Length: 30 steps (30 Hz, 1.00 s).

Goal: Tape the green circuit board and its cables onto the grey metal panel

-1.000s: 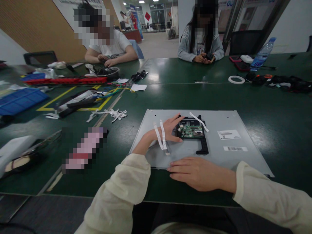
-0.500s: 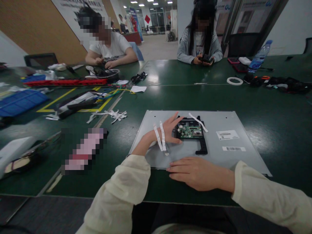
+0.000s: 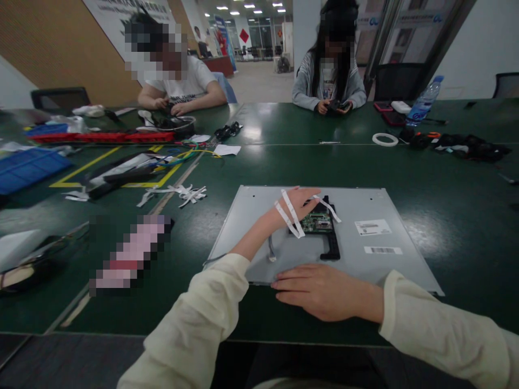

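Reaches with left hand (image 3: 299, 204) over green circuit board (image 3: 313, 223) in black plastic frame (image 3: 334, 240), with fingertips at narrow white strip (image 3: 333, 210); cannot tell whether pinching it. Carries two long white strips (image 3: 289, 207) across same hand. Rests right hand (image 3: 324, 292) flat, with fingers together, on near edge of flat grey metal panel (image 3: 360, 208) beneath frame. On dark green counter (image 3: 270, 165), left of panel: tangled white strips (image 3: 190, 195).

Dim overall, bright ceiling lights (image 3: 249, 6) at back, glare on green tabletop (image 3: 292, 165), blurred, stretched left side

Head-worn view, forward and down
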Motion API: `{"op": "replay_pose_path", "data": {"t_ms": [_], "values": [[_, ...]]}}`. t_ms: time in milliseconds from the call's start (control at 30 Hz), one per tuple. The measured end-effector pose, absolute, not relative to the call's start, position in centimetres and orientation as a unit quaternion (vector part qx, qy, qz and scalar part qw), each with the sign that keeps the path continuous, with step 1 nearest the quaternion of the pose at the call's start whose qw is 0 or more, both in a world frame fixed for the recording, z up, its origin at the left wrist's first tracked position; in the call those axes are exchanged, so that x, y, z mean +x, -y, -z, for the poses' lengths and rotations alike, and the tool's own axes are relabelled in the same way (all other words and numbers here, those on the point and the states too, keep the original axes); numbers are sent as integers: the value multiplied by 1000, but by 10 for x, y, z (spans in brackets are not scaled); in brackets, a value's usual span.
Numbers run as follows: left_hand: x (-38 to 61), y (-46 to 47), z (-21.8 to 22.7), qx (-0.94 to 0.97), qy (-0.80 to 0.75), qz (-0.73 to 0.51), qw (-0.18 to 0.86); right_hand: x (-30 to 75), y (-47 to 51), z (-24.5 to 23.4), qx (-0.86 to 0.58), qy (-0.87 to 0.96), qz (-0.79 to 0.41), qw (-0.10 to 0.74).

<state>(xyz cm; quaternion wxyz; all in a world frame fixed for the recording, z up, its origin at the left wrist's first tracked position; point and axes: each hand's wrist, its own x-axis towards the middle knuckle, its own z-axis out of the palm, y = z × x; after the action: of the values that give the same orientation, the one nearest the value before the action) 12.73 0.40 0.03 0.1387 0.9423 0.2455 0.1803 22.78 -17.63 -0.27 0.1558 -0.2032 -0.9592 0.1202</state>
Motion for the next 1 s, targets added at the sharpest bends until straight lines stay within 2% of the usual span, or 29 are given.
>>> {"op": "replay_pose_path", "data": {"t_ms": [333, 567, 667, 800, 1000], "values": [[131, -16, 24, 942, -274, -116, 158, 227, 174, 5, -202, 963, -101, 145], [128, -18, 24, 943, -268, -104, 167, 233, 172, -5, -203, 954, -54, 214], [128, -17, 23, 943, -267, -102, 169, 258, 156, -13, -295, 910, -67, 285], [129, -16, 21, 942, -270, -101, 170, 308, 120, -8, -497, 784, -84, 363], [129, -17, 21, 945, -262, -101, 169, 347, 93, 22, -609, 670, -146, 400]]}}
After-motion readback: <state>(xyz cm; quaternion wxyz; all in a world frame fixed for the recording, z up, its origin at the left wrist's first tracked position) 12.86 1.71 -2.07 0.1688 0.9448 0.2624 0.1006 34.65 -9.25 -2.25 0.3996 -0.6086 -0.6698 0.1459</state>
